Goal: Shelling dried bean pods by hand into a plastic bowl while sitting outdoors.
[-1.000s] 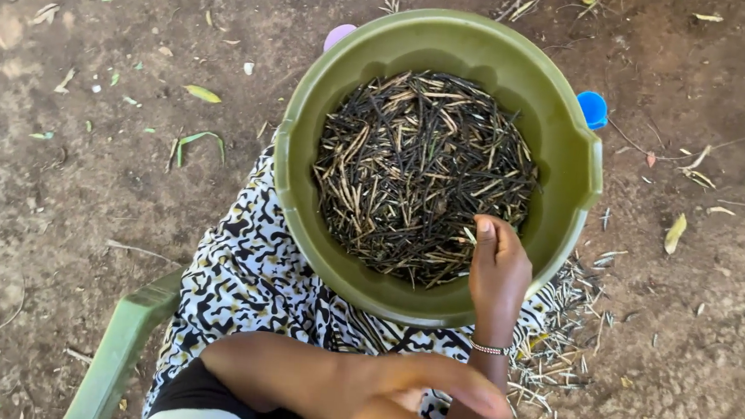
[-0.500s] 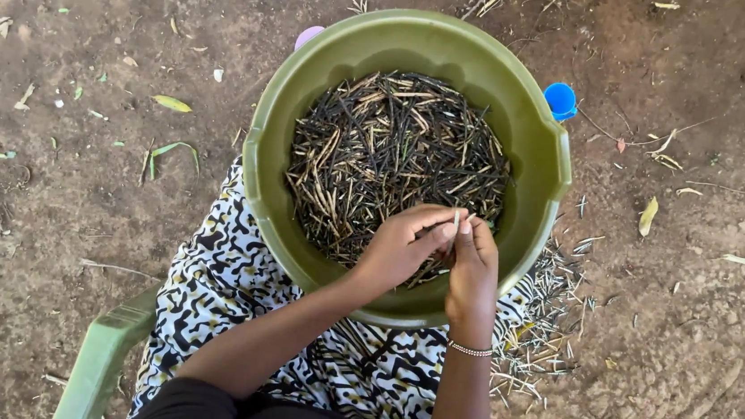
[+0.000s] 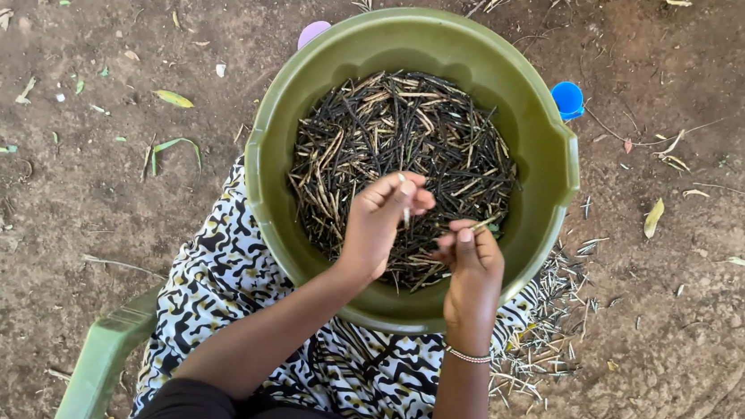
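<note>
my left hand (image 3: 378,223) pinches a thin dry pod (image 3: 406,211) by its end; my right hand (image 3: 473,261) grips another pod tip (image 3: 483,222). below both, the green basin (image 3: 564,177) holds the pile: light, stiff, brittle, i judge.

Both hands over green basin (image 3: 565,163) of dark dried pods (image 3: 397,131).
Left hand (image 3: 380,224) pinches one pod; right hand (image 3: 474,263) grips another.

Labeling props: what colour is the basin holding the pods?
Olive green basin, plain, no pattern; clearest in the head view.
</note>
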